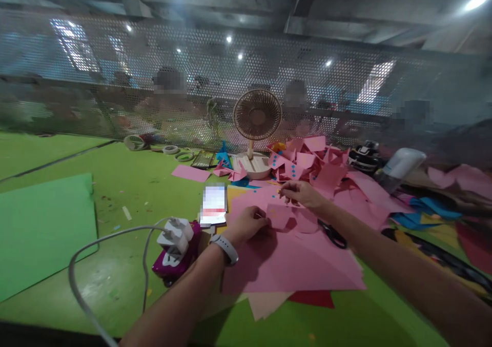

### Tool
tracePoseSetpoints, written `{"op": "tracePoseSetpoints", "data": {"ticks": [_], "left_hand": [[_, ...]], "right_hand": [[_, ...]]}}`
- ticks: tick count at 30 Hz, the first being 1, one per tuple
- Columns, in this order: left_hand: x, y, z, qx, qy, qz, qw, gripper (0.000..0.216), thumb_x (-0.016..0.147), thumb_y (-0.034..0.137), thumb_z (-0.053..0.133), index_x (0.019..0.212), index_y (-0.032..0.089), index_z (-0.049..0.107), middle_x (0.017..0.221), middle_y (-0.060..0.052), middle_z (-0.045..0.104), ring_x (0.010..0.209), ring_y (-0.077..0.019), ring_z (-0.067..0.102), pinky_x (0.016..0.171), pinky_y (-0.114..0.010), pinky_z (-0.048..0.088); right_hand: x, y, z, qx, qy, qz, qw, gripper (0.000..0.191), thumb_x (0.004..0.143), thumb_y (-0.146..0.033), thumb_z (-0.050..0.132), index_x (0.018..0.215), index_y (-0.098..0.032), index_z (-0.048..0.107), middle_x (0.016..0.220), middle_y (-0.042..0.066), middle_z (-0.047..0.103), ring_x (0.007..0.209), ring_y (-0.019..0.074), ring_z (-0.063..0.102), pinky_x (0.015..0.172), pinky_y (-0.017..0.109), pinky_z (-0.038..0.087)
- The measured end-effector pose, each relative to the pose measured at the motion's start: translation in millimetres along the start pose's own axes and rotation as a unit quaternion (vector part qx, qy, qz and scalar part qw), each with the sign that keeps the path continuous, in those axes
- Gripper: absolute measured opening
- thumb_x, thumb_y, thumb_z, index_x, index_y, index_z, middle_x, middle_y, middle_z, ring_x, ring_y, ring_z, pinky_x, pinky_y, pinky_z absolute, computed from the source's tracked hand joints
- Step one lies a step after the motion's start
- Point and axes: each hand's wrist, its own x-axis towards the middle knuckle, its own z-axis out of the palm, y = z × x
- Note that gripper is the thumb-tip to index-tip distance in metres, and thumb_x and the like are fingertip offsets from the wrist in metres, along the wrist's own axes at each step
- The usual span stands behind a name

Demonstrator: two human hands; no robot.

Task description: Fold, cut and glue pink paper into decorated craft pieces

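My left hand [249, 224] has its fingers curled at the left edge of a folded pink paper piece [279, 217], gripping it. Just above that piece, my right hand [302, 193] is closed in a pinch; a tiny yellowish speck shows at its fingertips, too small to name. Small blue bits [273, 196] lie on the pink paper near those fingertips. Under both hands is a stack of large pink paper sheets [300, 270]. Scissors with black handles [333, 235] lie partly beneath my right forearm.
A heap of folded pink papers [303, 157] sits beside a small fan [257, 115]. Left of my hands are a phone [214, 203] and a purple power strip [175, 265] with a white cable. Green sheets [46, 229] lie far left; tape rolls [171, 149] stand behind.
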Motion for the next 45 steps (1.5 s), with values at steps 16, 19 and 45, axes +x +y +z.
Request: {"op": "tracePoseSetpoints", "data": {"ticks": [16, 19, 45], "left_hand": [[-16.8, 26.8, -1.4, 0.068, 0.068, 0.105, 0.99, 0.02, 0.082, 0.036, 0.047, 0.079, 0.016, 0.049, 0.051, 0.003, 0.055, 0.036, -0.0067, 0.05, 0.035, -0.015, 0.03], [-13.6, 27.9, -9.2, 0.087, 0.135, 0.105, 0.981, 0.016, 0.083, 0.031, 0.046, 0.08, 0.016, 0.048, 0.051, 0.003, 0.055, 0.035, -0.0068, 0.05, 0.035, -0.015, 0.03], [-8.8, 7.4, -21.7, 0.44, 0.078, 0.105, 0.888, 0.018, 0.068, 0.019, 0.05, 0.079, 0.017, 0.064, 0.073, -0.005, 0.066, 0.063, -0.0171, 0.058, 0.049, -0.023, 0.036]], "right_hand": [[-49.4, -27.9, 15.0, 0.194, 0.006, 0.046, 0.98, 0.029, 0.071, -0.042, 0.063, 0.08, -0.015, 0.057, 0.067, 0.0, 0.058, 0.048, 0.0047, 0.045, 0.039, 0.017, 0.027], [-48.0, -27.4, 9.1, 0.178, 0.02, 0.043, 0.983, 0.027, 0.072, -0.041, 0.063, 0.077, -0.015, 0.057, 0.068, 0.0, 0.058, 0.048, 0.0044, 0.045, 0.039, 0.016, 0.027], [-48.8, -18.8, 25.3, 0.083, -0.037, 0.01, 0.996, 0.027, 0.075, -0.041, 0.058, 0.08, -0.015, 0.059, 0.07, 0.001, 0.058, 0.054, 0.0101, 0.056, 0.049, 0.022, 0.048]]}}
